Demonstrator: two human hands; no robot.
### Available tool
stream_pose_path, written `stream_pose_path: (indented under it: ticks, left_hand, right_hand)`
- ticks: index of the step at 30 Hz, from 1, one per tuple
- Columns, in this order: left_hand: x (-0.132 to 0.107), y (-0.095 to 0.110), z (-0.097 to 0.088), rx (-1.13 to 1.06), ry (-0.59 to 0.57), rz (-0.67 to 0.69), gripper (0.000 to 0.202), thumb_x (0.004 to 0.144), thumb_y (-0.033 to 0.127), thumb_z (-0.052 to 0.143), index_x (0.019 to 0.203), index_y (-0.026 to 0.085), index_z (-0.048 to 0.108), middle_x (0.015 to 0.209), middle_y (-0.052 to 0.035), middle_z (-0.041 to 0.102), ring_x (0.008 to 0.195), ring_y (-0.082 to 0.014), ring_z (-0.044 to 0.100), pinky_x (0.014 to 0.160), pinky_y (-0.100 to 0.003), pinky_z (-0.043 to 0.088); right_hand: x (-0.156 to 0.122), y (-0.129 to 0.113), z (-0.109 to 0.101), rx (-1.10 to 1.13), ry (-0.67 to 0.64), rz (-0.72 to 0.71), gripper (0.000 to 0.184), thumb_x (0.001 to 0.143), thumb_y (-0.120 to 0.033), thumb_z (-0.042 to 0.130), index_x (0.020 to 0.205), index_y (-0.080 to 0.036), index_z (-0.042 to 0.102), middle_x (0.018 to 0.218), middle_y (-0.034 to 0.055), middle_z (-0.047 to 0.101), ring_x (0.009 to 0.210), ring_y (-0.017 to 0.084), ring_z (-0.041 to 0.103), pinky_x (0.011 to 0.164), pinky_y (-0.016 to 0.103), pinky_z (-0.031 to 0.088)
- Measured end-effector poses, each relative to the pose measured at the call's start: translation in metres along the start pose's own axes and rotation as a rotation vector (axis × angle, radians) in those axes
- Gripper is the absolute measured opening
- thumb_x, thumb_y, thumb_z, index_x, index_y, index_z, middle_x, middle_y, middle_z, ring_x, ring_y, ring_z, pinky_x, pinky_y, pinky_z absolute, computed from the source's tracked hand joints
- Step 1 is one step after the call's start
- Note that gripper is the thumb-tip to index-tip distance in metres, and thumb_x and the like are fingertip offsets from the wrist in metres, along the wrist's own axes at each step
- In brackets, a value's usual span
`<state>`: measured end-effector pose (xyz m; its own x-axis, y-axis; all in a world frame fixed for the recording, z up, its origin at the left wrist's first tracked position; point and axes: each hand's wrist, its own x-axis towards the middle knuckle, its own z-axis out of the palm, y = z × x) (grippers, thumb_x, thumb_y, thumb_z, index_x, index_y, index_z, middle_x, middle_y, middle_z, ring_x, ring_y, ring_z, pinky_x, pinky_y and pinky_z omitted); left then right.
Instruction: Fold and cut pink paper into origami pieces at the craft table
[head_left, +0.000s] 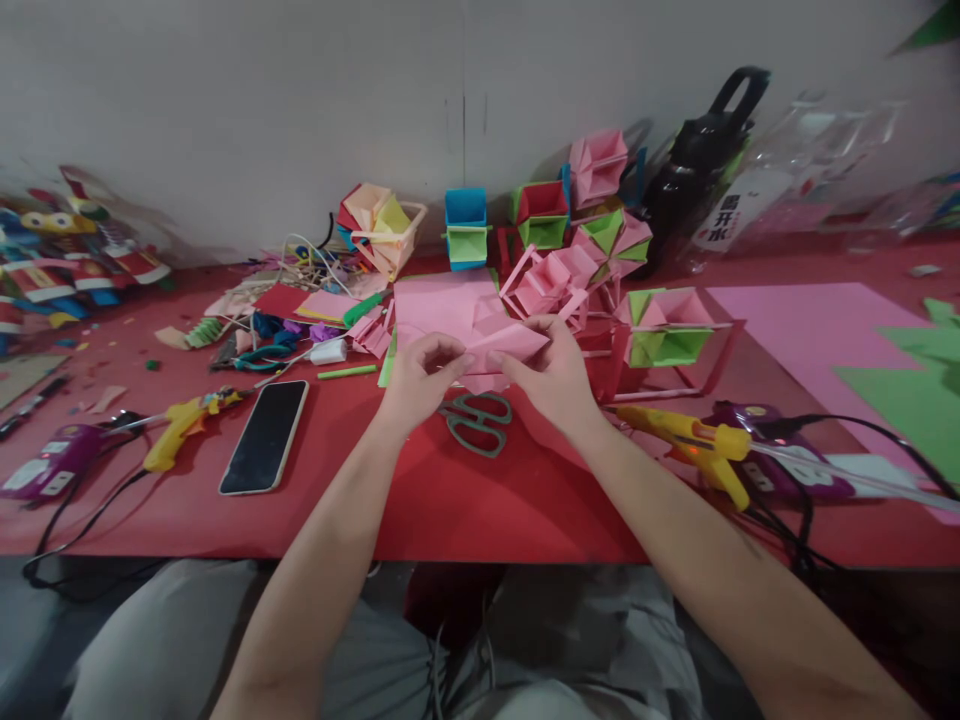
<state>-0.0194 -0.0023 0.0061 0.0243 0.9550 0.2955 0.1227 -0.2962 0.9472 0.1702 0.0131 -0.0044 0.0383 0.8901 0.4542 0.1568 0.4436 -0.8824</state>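
Observation:
Between my two hands is a piece of folded pink paper (491, 350), held just above the red table. My left hand (426, 375) pinches its left side with thumb and fingers. On the other side, my right hand (551, 370) grips the paper, thumb on top and fingers behind it. Grey-handled scissors (478, 425) lie on the table right below the paper, their blades hidden. A flat pink sheet (431, 300) rests behind my hands.
Folded paper models, among them a pink and green one (667, 330), stand along the back. A phone (265, 437) and a yellow glue gun (180, 430) lie left; another glue gun (690, 440) lies right. A black bottle (686, 170) leans near the wall.

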Motion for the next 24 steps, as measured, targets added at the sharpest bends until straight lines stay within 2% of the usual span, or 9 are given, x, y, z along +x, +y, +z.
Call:
stream_pose_path:
  ticks: [2, 4, 6, 8, 12, 16, 20, 24]
  left_hand:
    - [0.0, 0.001, 0.0, -0.007, -0.007, 0.016, 0.011, 0.078, 0.026, 0.078, 0.08, 0.018, 0.07, 0.078, -0.002, 0.068, 0.074, -0.0141, 0.062, 0.069, -0.025, 0.049]
    - [0.0, 0.001, 0.0, -0.009, -0.011, 0.025, 0.01, 0.078, 0.025, 0.077, 0.083, 0.018, 0.072, 0.081, -0.0026, 0.07, 0.077, -0.0146, 0.063, 0.072, -0.025, 0.05]
    - [-0.001, 0.001, 0.0, -0.017, -0.021, 0.025, 0.01, 0.08, 0.026, 0.076, 0.086, 0.018, 0.073, 0.083, -0.003, 0.071, 0.078, -0.0149, 0.064, 0.073, -0.025, 0.051]
    - [-0.001, 0.0, -0.001, -0.047, -0.032, 0.015, 0.011, 0.081, 0.027, 0.075, 0.088, 0.018, 0.074, 0.084, -0.0031, 0.071, 0.079, -0.0148, 0.064, 0.072, -0.025, 0.052]
    - [-0.002, -0.002, -0.003, -0.138, -0.08, -0.006, 0.016, 0.082, 0.032, 0.076, 0.09, 0.018, 0.074, 0.083, -0.0023, 0.07, 0.077, -0.0136, 0.064, 0.071, -0.024, 0.053]
    - [-0.001, -0.004, -0.003, -0.18, -0.114, 0.01, 0.021, 0.082, 0.036, 0.078, 0.088, 0.017, 0.072, 0.08, -0.0012, 0.068, 0.072, -0.0117, 0.063, 0.067, -0.022, 0.053]
    - [-0.001, -0.003, -0.003, -0.151, -0.105, 0.035, 0.021, 0.083, 0.036, 0.077, 0.087, 0.017, 0.07, 0.078, -0.0014, 0.068, 0.07, -0.0122, 0.063, 0.065, -0.023, 0.053]
    - [-0.001, 0.001, -0.003, -0.074, -0.098, 0.097, 0.02, 0.083, 0.032, 0.076, 0.096, 0.017, 0.073, 0.086, -0.0038, 0.073, 0.079, -0.0145, 0.067, 0.072, -0.025, 0.055]
  right_hand:
    - [-0.001, -0.001, 0.0, -0.021, -0.016, 0.043, 0.04, 0.071, -0.039, 0.084, 0.102, -0.023, 0.064, 0.095, 0.0037, 0.071, 0.083, 0.021, 0.067, 0.077, 0.039, 0.059]
    - [-0.002, -0.005, -0.002, -0.022, -0.113, 0.028, 0.031, 0.074, -0.04, 0.083, 0.096, -0.023, 0.069, 0.104, 0.0046, 0.073, 0.098, 0.024, 0.069, 0.093, 0.044, 0.057]
    - [-0.004, -0.009, -0.004, 0.024, -0.18, 0.013, 0.029, 0.077, -0.04, 0.083, 0.1, -0.025, 0.072, 0.117, 0.0041, 0.072, 0.116, 0.026, 0.066, 0.106, 0.047, 0.051]
    - [-0.005, -0.011, -0.005, 0.066, -0.224, 0.023, 0.036, 0.078, -0.04, 0.082, 0.11, -0.028, 0.072, 0.126, 0.0037, 0.07, 0.124, 0.027, 0.063, 0.111, 0.048, 0.048]
    - [-0.006, -0.01, -0.006, 0.084, -0.293, -0.01, 0.047, 0.081, -0.042, 0.081, 0.124, -0.031, 0.069, 0.136, 0.0055, 0.066, 0.129, 0.028, 0.06, 0.112, 0.05, 0.047]
    - [-0.006, -0.01, -0.006, 0.074, -0.31, -0.067, 0.037, 0.08, -0.042, 0.082, 0.114, -0.03, 0.076, 0.137, 0.007, 0.065, 0.133, 0.029, 0.058, 0.114, 0.049, 0.045]
    - [-0.006, -0.014, -0.005, 0.065, -0.278, -0.057, 0.026, 0.08, -0.036, 0.081, 0.105, -0.028, 0.078, 0.131, 0.0061, 0.069, 0.128, 0.027, 0.061, 0.111, 0.045, 0.047]
    - [-0.006, -0.018, -0.006, 0.032, -0.25, -0.019, 0.027, 0.081, -0.03, 0.077, 0.108, -0.026, 0.075, 0.115, 0.0033, 0.075, 0.112, 0.024, 0.068, 0.102, 0.04, 0.053]
